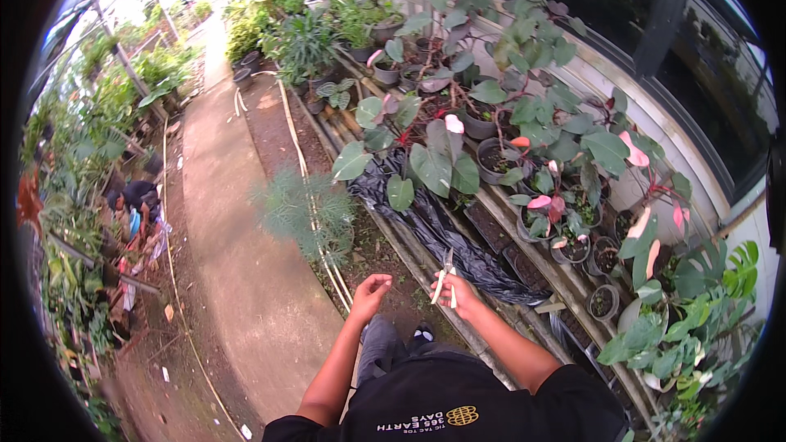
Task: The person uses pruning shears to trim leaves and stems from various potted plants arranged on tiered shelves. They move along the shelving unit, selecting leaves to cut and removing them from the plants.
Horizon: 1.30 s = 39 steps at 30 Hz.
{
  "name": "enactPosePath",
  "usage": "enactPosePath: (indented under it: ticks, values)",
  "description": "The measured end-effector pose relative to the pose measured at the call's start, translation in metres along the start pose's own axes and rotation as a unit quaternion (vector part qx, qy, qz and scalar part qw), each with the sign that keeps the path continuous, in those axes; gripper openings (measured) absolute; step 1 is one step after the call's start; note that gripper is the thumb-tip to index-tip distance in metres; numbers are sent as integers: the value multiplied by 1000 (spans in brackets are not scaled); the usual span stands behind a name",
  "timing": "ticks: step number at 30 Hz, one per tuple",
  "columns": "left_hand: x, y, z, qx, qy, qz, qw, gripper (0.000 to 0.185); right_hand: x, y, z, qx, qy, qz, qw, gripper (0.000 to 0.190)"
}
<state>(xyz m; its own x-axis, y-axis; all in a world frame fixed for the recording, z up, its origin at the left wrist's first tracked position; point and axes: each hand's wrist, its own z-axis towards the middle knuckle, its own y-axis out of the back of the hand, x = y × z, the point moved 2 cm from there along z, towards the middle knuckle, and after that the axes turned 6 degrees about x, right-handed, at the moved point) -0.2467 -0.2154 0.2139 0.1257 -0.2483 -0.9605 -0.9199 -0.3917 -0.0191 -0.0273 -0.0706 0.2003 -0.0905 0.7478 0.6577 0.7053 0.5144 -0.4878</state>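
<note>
My right hand (pixel 460 296) holds a pair of pruning shears (pixel 446 280) with pale handles, their metal blades pointing up and away from me. To its left my left hand (pixel 371 294) hovers above the soil, fingers curled loosely; no object shows in it. Just beyond the shears, crumpled black plastic sheeting (pixel 442 227) lies along the bench rails. Potted philodendrons with dark green and pink leaves (pixel 433 162) stand on the bench ahead and to the right. A feathery green plant (pixel 307 212) grows by the hose, left of the bench.
A concrete path (pixel 230 215) runs along my left side, with a pale hose (pixel 295 135) beside it. Long rails of the plant bench (pixel 399 239) pass close to my right arm. Another person (pixel 138 199) crouches among plants at the far left. Windows (pixel 694 73) line the right.
</note>
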Motion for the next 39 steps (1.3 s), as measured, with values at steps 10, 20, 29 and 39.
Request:
enactPosePath:
  ticks: [10, 20, 29, 39]
  values:
    - [-3, -24, 51, 88, -3, 8, 996, 20, -21, 59, -36, -107, 42, 40, 993, 36]
    - [-3, -70, 77, 190, 41, 7, 981, 21, -58, 109, -80, -245, 67, 180, 950, 25]
    - [3, -80, 80, 207, 63, -3, 976, 22, -76, 121, -92, -275, 72, 195, 939, 29]
    - [14, -52, 76, 185, 26, 8, 982, 24, -51, 106, -72, -253, 44, 179, 950, 29]
